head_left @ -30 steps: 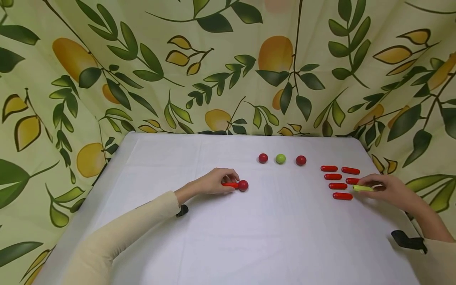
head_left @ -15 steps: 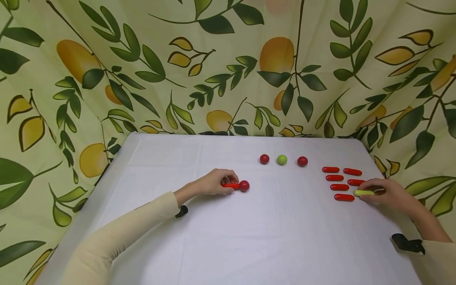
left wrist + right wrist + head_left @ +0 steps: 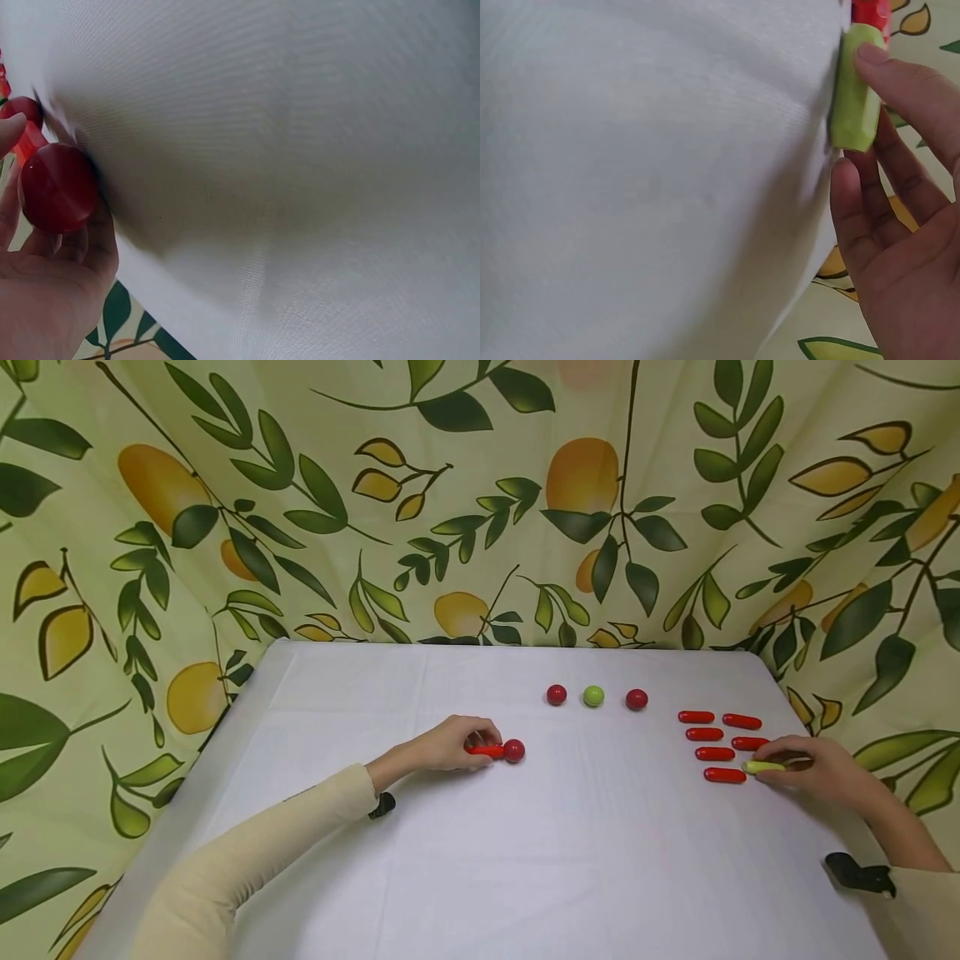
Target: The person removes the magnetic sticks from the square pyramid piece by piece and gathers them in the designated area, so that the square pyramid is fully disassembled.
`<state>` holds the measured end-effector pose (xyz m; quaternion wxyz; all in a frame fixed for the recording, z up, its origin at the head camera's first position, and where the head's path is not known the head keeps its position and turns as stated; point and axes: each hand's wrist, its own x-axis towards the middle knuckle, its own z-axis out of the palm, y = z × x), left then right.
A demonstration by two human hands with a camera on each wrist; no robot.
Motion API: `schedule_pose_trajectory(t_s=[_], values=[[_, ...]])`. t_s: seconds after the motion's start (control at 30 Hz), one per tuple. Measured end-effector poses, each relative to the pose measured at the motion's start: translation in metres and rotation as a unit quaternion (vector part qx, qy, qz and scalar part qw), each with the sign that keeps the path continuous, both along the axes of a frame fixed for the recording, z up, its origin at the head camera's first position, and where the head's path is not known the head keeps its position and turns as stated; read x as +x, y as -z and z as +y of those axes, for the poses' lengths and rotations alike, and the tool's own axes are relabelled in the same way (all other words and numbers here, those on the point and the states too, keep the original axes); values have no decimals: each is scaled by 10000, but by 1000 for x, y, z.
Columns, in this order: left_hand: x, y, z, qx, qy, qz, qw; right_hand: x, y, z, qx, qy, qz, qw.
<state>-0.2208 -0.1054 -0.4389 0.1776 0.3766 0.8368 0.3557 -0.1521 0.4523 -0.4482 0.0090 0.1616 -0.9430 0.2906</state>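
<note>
On the table point(image 3: 480, 860), the left hand point(image 3: 450, 745) rests left of centre, with a stick point(image 3: 486, 749) under its fingers and a ball point(image 3: 513, 750) touching the stick's right end. Behind these, further right, three balls point(image 3: 593, 696) lie in a row, apart from one another. Right of that row, six sticks point(image 3: 714, 743) lie in two columns. The right hand point(image 3: 821, 768) sits at their right, near edge, pinching another stick point(image 3: 763, 767). A curtain point(image 3: 480, 502) hangs behind the table and along both sides.

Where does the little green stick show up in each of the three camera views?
Head: green stick at far right, pinched by the right hand, beside the red sticks.
Left wrist: not in it.
Right wrist: green stick at upper right.
Shared landmark: the white tablecloth.
</note>
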Motion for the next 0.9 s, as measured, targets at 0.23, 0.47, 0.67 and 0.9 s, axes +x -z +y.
schedule_pose_trajectory(t_s=[0.23, 0.47, 0.67, 0.9], values=[[0, 0, -2, 7, 10, 24, 10000, 1, -6, 1, -424, -288, 48, 9987], [-1, 1, -5, -16, -13, 87, 10000, 0, -14, 1, -464, -270, 87, 9985], [1, -1, -10, -101, -94, 76, 9999, -10, -23, -14, -606, -339, 42, 9976], [-1, -1, -19, -195, -164, 153, 9996, -38, -24, -59, -947, -720, -141, 9928]])
